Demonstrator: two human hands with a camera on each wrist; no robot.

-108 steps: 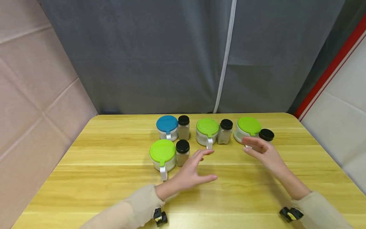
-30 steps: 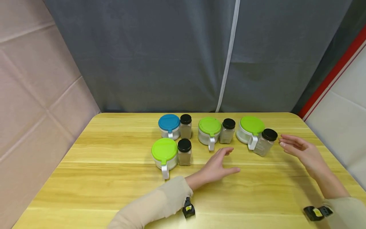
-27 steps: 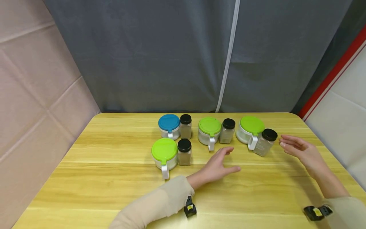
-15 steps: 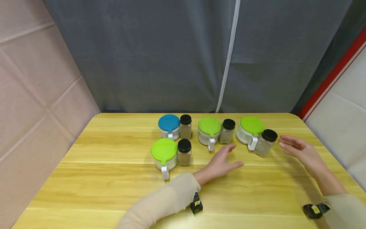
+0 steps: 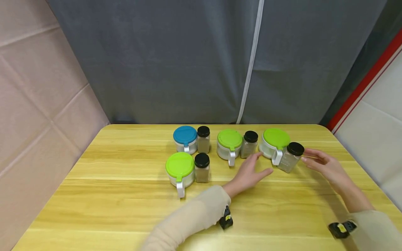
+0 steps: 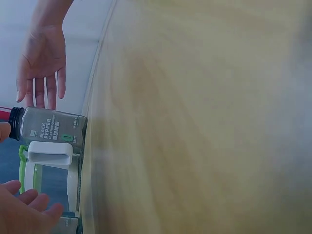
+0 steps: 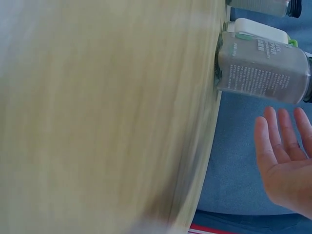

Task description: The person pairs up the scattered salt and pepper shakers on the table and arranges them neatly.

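My right hand (image 5: 326, 169) is beside a square pepper jar (image 5: 289, 160) with a black lid, fingers extended toward its right side. In the right wrist view a narrow gap shows between those fingertips and the jar. Lettering in the left wrist view reads "BLACK PEPPER" on the jar (image 6: 51, 127). Left of it hovers my left hand (image 5: 248, 176), thumb and fingers spread and holding nothing. Its fingertips partly overlap the nearby black-lidded jar (image 5: 249, 148) in the head view; contact cannot be told. Just behind the pepper jar stands a green-lidded seasoning pot (image 5: 275, 137) with a white handle.
Another green-lidded pot (image 5: 230, 138) stands mid-table. To the left are a blue-lidded pot (image 5: 185, 135), a nearer green-lidded pot (image 5: 180, 165), and black-lidded jars, one behind (image 5: 203, 139) and one nearer (image 5: 202, 169). A grey curtain (image 5: 157, 62) hangs behind the wooden table (image 5: 125, 216).
Both hands first moved right. Over the last half second my left hand has moved forward and slightly right, while my right hand has shifted slightly left toward the pepper jar. The jars stay put.
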